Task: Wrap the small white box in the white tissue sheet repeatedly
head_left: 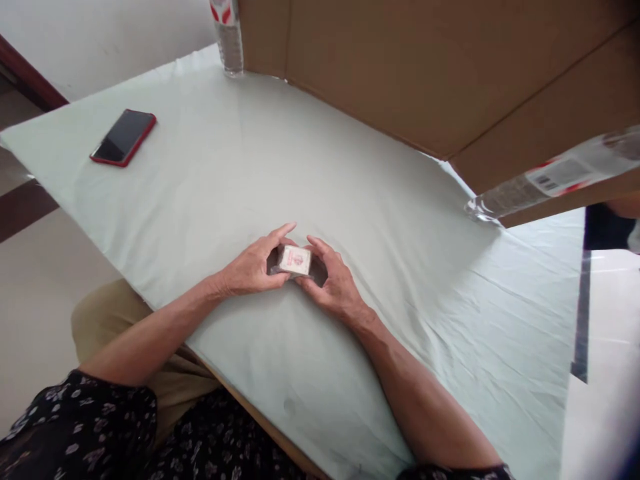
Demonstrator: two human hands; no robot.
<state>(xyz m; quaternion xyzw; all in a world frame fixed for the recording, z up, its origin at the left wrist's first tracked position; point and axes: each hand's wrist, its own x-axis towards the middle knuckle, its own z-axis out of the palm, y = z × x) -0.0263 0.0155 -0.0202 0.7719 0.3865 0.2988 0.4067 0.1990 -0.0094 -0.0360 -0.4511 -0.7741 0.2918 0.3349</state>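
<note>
Between my two hands is a small pale block [296,261] with red print on its top, wrapped in clear plastic. It is too small in the picture to tell its exact kind. My left hand [257,265] curves round its left side, thumb at the near edge and fingers at the far side. From the right, my right hand [333,277] holds it the same way, with the thumb at its near right corner. The fingers partly hide the block's sides. Both hands are low over the pale green tablecloth [210,180].
A phone [124,138] in a red case lies at the table's left. Large cardboard panels [375,73] stand along the back and right, with a plastic bottle [230,43] at the left end and another bottle [555,177] at the right. Part of another person [623,207] shows at the right edge.
</note>
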